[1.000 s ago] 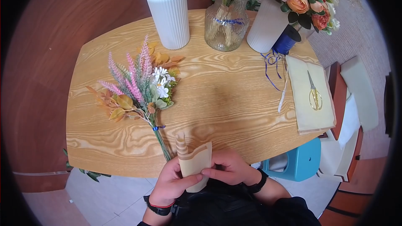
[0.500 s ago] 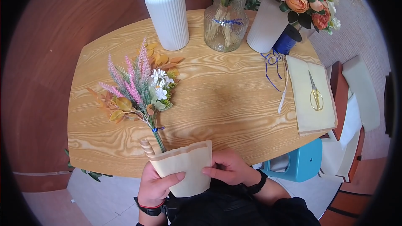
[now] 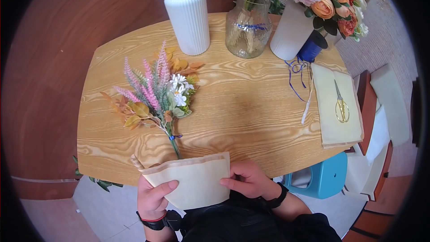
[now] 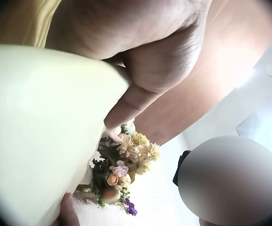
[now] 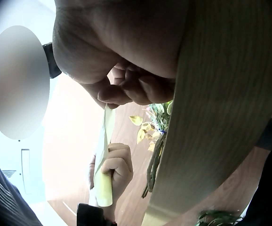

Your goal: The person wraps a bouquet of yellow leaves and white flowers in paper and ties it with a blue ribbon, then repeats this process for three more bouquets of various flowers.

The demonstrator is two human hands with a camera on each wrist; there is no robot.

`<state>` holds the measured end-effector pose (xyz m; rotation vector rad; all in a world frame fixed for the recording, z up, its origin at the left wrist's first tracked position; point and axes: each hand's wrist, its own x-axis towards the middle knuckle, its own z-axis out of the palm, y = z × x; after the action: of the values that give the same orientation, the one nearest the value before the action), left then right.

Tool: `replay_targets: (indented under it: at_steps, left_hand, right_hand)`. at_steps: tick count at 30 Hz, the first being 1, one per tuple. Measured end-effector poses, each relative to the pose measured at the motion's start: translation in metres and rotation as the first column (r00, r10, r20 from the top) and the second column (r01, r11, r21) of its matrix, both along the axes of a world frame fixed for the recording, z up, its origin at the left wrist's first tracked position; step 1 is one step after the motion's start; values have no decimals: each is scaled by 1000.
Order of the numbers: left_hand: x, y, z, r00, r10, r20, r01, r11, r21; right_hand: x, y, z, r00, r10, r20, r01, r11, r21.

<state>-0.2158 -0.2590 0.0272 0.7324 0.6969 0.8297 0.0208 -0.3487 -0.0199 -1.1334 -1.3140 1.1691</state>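
A cream sheet of wrapping paper [image 3: 190,183] is stretched between both hands at the table's near edge. My left hand [image 3: 154,197] grips its left side, thumb on the face and fingers behind, where part of it stays rolled. With thumb and fingers my right hand [image 3: 246,179] pinches the right edge; in the right wrist view those fingers [image 5: 138,89] are curled at the paper's end. Just beyond the paper lies a bouquet [image 3: 156,94] of pink spikes, white daisies and orange leaves, its stems tied with blue ribbon and their lower ends hidden behind the sheet.
A white ribbed vase [image 3: 190,24], a glass vase [image 3: 248,36] and another pale vase [image 3: 291,31] with flowers stand along the back. Near them is a blue ribbon spool [image 3: 312,47]. Gold-handled scissors [image 3: 341,107] lie on stacked paper [image 3: 329,130] at right, above a blue stool [image 3: 324,179].
My left hand has moved left, unrolling the paper into a wide sheet. The right hand keeps its pinch in nearly the same place. The bouquet still lies on the table.
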Motion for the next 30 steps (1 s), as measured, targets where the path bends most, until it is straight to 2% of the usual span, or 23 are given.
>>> replay_targets:
  at_steps: [9, 16, 19, 30]
  left_hand:
    - [-16, 2, 1, 995, 102, -9, -102, 995, -13]
    - [-28, 3, 1, 980, 194, -36, -194, 981, 2]
    - [-36, 8, 2, 966, 260, -14, -260, 965, -37]
    - [-56, 17, -6, 949, 309, 57, -313, 947, 74]
  right_hand:
    - [-4, 0, 1, 1000, -17, -24, 16, 999, -35]
    - [-2, -1, -2, 1000, -5, 21, 5, 1000, -12]
    - [-4, -1, 2, 999, -35, -34, 34, 999, -37]
    - [-3, -2, 0, 999, -28, 16, 28, 999, -20]
